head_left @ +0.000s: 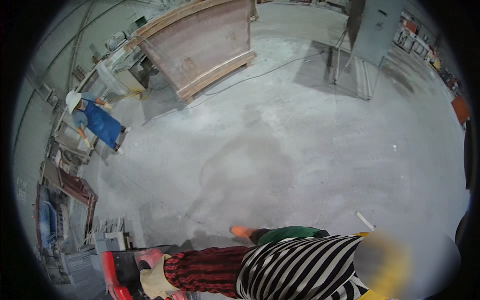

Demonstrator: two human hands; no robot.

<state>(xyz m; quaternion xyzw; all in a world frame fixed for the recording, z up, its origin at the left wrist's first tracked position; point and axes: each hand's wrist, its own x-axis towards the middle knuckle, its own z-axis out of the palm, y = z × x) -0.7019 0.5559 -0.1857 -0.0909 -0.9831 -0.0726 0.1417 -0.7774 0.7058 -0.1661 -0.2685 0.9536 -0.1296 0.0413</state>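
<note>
Along the lower edge my left arm reaches out to the left, in a black-and-white striped top and a red-and-black checked sleeve cover (205, 270). A pale work glove covers my left hand (157, 280). It lies against or just over a red object with curved bars (111, 270) and a dark middle, whose kind I cannot make out. The fingers are hidden by the glove's angle, so their grip does not show. My right hand is out of the picture. Beyond my arm an orange shoe (242, 231) and green cloth (287, 233) show.
A person in a blue apron (102, 122) and white hat stands at the left. A large wood-edged panel structure (205, 50) stands far off; a cable (280, 71) crosses the floor to a grey cabinet (377, 30). Grey stacked pieces (82, 265) lie lower left, a white strip (365, 220) right.
</note>
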